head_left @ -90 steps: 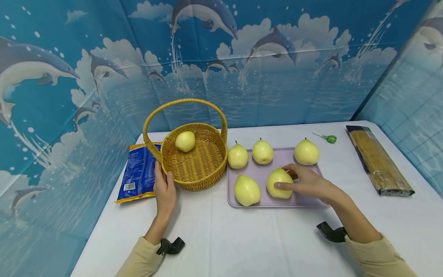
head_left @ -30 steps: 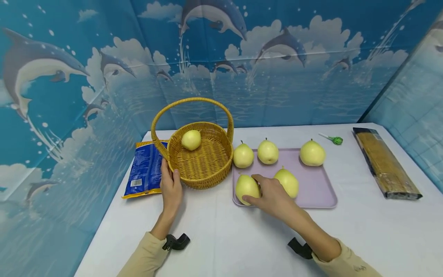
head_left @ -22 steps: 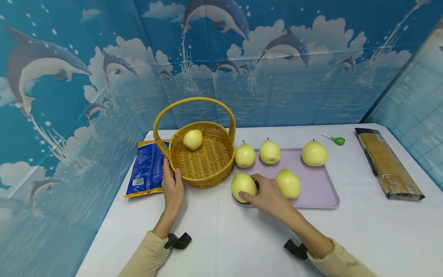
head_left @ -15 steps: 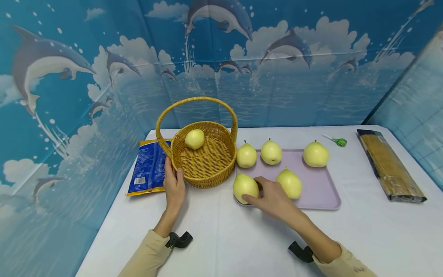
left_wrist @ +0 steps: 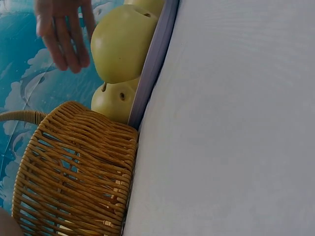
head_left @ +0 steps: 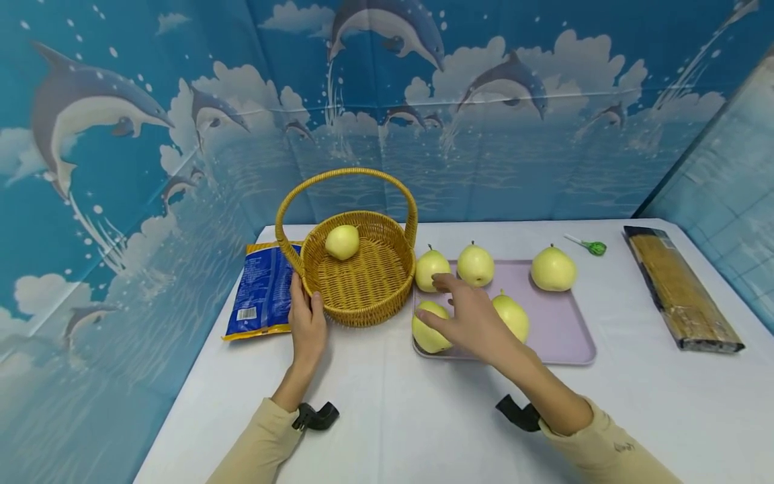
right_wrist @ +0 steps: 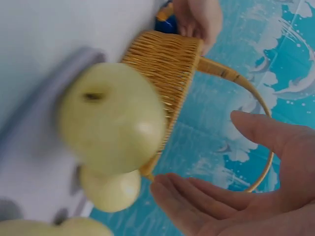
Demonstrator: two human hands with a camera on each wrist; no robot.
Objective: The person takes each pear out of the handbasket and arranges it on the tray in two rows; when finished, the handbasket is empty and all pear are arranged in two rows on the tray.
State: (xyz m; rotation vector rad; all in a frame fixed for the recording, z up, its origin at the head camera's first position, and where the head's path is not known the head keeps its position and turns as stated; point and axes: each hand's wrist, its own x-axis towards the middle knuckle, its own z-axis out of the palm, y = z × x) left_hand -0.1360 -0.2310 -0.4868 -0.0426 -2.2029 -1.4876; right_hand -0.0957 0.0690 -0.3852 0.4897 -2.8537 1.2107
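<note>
My left hand [head_left: 308,327] holds the woven basket [head_left: 345,304] by the left side of its wall, thumb at the front and some fingertips hidden behind the wall. Inside the basket lies one yellow-green pear [head_left: 342,242]. My right hand [head_left: 479,318] hovers with spread fingers over the front left pear [head_left: 428,337] on the lilac tray [head_left: 553,339]; in the right wrist view nothing sits between thumb and fingers. Partly behind this hand is the front middle pear [head_left: 514,318]. Along the tray's back stand a left pear [head_left: 431,265], a middle pear [head_left: 476,265] and a right pear [head_left: 553,269].
A blue packet [head_left: 263,290] with orange edges lies left of the basket, partly under my left hand's side. Behind the tray is a green lollipop [head_left: 595,248]. A flat brown package [head_left: 683,289] lies at the right. A dolphin-print cloth [head_left: 363,148] hangs behind the white table.
My right hand went from the front middle pear to the front left one, gripped and shifted it slightly, then let go and rose. My left hand stayed at the basket.
</note>
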